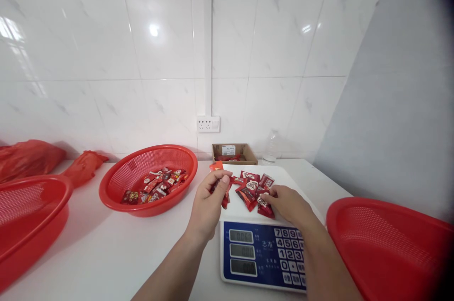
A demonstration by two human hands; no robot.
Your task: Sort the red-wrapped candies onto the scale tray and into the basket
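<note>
A blue-faced digital scale [262,253] stands on the white counter, its white weighing pan [283,175] carrying several red candy packets [250,188]. My left hand [209,201] is closed around a few red packets [217,166] at the pan's left edge. My right hand [287,204] rests on the pan's near right side, its fingers pinching a red packet [264,206]. A red mesh basket [149,180] to the left holds several more packets.
A second red basket [28,220] sits at the far left and a third [386,249] at the right. Red plastic bags [42,159] lie at the back left. A small cardboard box [232,153] and a clear bottle [271,147] stand by the tiled wall.
</note>
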